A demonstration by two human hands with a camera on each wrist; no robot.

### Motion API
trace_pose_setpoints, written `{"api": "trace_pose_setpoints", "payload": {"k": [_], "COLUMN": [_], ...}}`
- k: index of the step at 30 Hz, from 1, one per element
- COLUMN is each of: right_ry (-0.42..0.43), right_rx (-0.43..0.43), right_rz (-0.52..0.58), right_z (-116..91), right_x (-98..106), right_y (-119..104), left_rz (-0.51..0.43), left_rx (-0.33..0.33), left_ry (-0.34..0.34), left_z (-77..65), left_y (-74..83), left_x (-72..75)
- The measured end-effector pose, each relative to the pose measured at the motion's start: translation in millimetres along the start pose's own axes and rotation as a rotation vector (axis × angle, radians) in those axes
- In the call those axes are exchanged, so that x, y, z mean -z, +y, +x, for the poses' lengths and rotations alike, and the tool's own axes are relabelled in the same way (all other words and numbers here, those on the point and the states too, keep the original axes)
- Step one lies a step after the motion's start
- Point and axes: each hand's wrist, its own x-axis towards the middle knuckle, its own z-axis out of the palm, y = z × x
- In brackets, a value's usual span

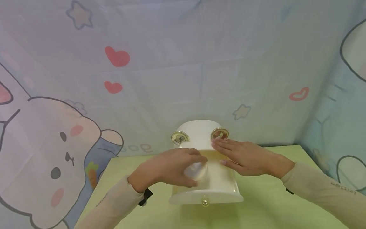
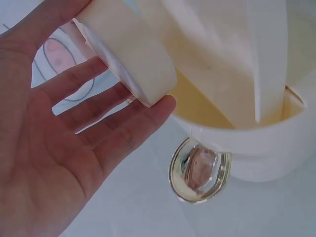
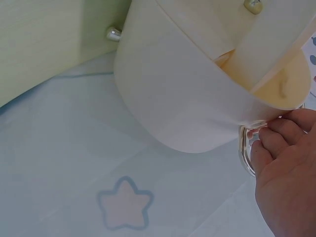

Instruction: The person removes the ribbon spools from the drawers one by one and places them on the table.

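In the head view, a white rounded container [image 1: 200,128] stands on the table, with shiny gold oval pieces [image 1: 180,137] on its sides. My left hand [image 1: 174,167] is over its front part and holds a short white cylinder [image 1: 195,171], blurred here. The left wrist view shows this cream-white cylinder [image 2: 131,47] held between thumb and fingertips, beside the container's open top. My right hand [image 1: 246,157] has its fingers extended against the container's right side. The right wrist view shows its fingertips at the rim, beside a gold loop [image 3: 244,150].
A curved white panel [image 1: 223,196] with a gold knob [image 1: 205,202] faces the near side. Inside the container is an upright white divider [image 2: 270,59]. Beneath lies a light green tabletop [image 1: 271,190]. A printed cloth [image 1: 160,79] hangs close behind it.
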Motion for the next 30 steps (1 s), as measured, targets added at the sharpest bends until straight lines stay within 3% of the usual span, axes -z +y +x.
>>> {"api": "trace_pose_setpoints", "payload": {"k": [8,14,24,30], "right_ry": [0.018,0.020,0.016,0.028], "right_rx": [-0.003,-0.002,0.001,0.021], "right_rz": [-0.002,-0.001,-0.005,-0.013], "right_z": [-3,-4,-4,-1], "right_x": [-1,-2,-1,-2], "right_y": [-1,0,2,0], "left_rz": [-0.022,-0.068,-0.119,-0.123], "left_rx": [0.025,0.091,0.169,0.185], "left_ry": [0.050,0.089,0.146,0.209], "left_z": [-16.8,-30.1,-51.8,-70.6], "left_y": [-1.5,-5.2,-18.4,-32.5], "left_x": [4.7,7.1,14.8,8.4]}}
